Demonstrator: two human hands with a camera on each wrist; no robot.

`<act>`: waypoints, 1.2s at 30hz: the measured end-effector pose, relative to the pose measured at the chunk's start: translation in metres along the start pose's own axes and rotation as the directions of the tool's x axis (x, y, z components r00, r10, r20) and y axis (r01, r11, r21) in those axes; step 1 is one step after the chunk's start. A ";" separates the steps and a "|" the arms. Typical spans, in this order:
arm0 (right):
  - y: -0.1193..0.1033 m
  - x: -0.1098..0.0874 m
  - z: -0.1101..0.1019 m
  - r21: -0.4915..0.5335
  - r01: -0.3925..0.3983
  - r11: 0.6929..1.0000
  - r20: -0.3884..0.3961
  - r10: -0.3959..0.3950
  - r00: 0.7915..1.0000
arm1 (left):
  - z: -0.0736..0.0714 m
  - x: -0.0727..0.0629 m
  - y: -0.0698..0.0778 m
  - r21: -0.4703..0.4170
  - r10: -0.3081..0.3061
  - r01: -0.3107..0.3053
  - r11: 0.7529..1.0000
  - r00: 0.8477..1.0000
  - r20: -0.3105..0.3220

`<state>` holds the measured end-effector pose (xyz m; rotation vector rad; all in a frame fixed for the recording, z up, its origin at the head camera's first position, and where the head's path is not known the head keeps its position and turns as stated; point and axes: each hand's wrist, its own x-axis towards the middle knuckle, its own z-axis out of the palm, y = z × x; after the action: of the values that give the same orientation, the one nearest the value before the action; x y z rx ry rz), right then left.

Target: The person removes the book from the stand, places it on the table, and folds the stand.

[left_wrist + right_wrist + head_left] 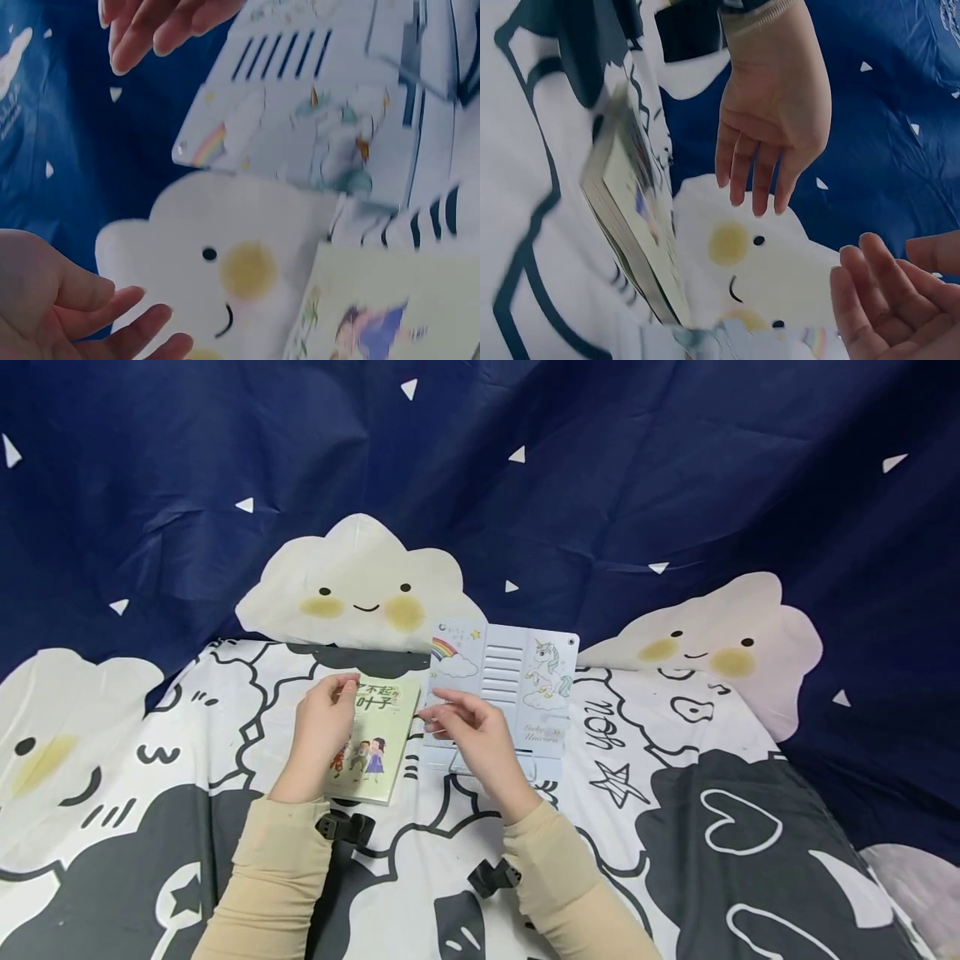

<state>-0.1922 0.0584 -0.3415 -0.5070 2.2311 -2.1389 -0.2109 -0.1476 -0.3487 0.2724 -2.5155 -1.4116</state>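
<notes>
A light green book [375,752] with cartoon children on its cover lies on the patterned cloth. My left hand [327,722] hovers over the book's left side, fingers loosely bent and holding nothing; the left wrist view also shows this hand [90,307] apart from the book. To the right stands a pale blue book stand [551,697] with a unicorn, a rainbow and slots. My right hand [476,727] is in front of the stand, between it and the book. In the right wrist view its fingers [877,281] are relaxed, with nothing in them.
A black-and-white patterned cloth [420,860] covers the surface. Behind it hangs a dark blue curtain [570,510] with cloud faces and small white triangles. A wire holder [534,767] sits at the stand's lower front. Each wrist wears a black camera [347,827].
</notes>
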 end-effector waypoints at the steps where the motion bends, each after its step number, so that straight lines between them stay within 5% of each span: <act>1: -0.001 0.000 -0.004 0.009 0.003 1.000 -0.016 -0.003 1.000 | 0.002 -0.001 0.002 -0.017 0.008 -0.008 1.000 1.000 0.002; 5: -0.005 -0.003 -0.019 0.037 0.022 0.999 -0.069 -0.019 0.997 | 0.011 -0.004 0.009 -0.171 0.016 -0.007 0.985 0.998 0.052; 10: -0.008 -0.008 -0.038 0.044 0.070 0.997 -0.133 -0.064 0.989 | 0.024 -0.008 0.014 -0.387 0.059 -0.010 0.922 0.991 0.116; 19: -0.004 -0.019 -0.070 0.050 0.080 0.996 -0.220 -0.067 0.973 | 0.043 -0.018 0.024 -0.526 0.121 -0.040 0.849 0.985 0.121; 27: 0.003 -0.025 -0.096 0.011 0.059 0.998 -0.329 -0.052 0.943 | 0.053 -0.021 0.023 -0.495 0.154 -0.070 0.866 0.979 0.131; 36: 0.018 -0.020 -0.122 -0.011 0.018 1.000 -0.489 -0.021 0.872 | 0.065 -0.026 0.022 -0.438 0.146 -0.047 0.898 0.970 0.195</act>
<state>-0.2048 0.1823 -0.3549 0.0318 2.4660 -2.4965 -0.2067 -0.0767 -0.3655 -0.1016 -2.2485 -1.9973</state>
